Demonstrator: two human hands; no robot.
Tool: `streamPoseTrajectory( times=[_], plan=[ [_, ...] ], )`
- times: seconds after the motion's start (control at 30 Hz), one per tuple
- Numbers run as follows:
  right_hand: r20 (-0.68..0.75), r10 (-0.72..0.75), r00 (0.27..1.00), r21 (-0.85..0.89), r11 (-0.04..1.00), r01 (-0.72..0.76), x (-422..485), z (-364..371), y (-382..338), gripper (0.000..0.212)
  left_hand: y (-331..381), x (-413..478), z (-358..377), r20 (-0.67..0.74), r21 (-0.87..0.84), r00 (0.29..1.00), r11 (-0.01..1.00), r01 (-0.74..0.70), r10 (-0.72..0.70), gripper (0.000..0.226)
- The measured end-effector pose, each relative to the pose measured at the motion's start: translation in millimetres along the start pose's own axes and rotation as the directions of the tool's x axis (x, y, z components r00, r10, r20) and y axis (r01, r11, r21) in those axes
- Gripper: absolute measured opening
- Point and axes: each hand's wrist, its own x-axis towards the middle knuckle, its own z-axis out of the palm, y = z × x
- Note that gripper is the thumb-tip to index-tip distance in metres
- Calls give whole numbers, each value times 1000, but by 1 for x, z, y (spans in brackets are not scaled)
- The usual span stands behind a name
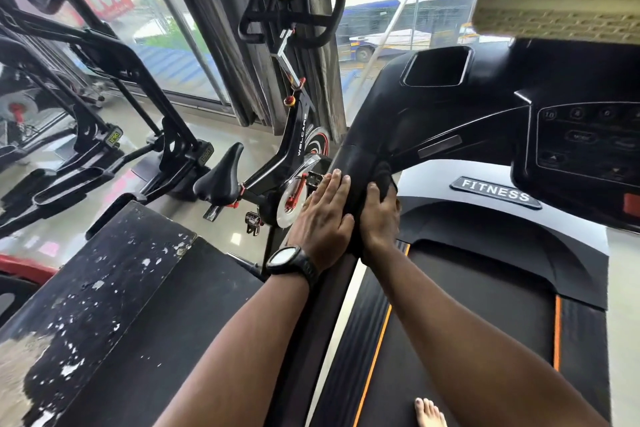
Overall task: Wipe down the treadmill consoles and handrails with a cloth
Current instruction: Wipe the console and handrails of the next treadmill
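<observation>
I stand on a black treadmill whose left handrail (356,156) runs down from the console (585,139) toward me. My right hand (379,218) is closed on a dark cloth (383,172) pressed against the inner side of the handrail. My left hand (323,215), with a black watch on the wrist, lies flat with fingers together on the outer side of the same rail. The cloth is nearly the same black as the rail, so its edges are hard to make out.
A black and red spin bike (294,156) stands just left of the rail. A worn black platform (114,305) sits at lower left, with an elliptical machine (104,135) beyond it. The treadmill belt (467,340) with orange stripes and my bare foot (429,412) lie below. Glass windows are ahead.
</observation>
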Motion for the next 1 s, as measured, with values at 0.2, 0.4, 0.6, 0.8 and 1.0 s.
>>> streamPoseTrajectory(
  times=[0.2, 0.4, 0.6, 0.8, 1.0],
  plan=[
    [-50, -555, 830, -278, 806, 522, -9, -3, -10, 55, -2, 0, -1, -14, -33, 1000, 999, -16, 16, 73],
    [235, -723, 649, -701, 337, 629, 50, -3, -51, 55, -8, 4, 7, -21, 21, 1000, 1000, -16, 17, 77],
    [258, -537, 803, -761, 399, 512, 77, 2, -92, 56, -8, 4, 7, -22, 34, 1000, 999, -7, 8, 74],
    [462, -493, 737, -759, 211, 616, 106, -8, -119, 53, -7, 4, 7, -24, 10, 1000, 1000, -3, 3, 75],
    [251, -403, 880, -846, 350, 402, 100, 14, -131, 53, -4, 3, 5, -2, 17, 1000, 1000, 20, -20, 73]
  ],
)
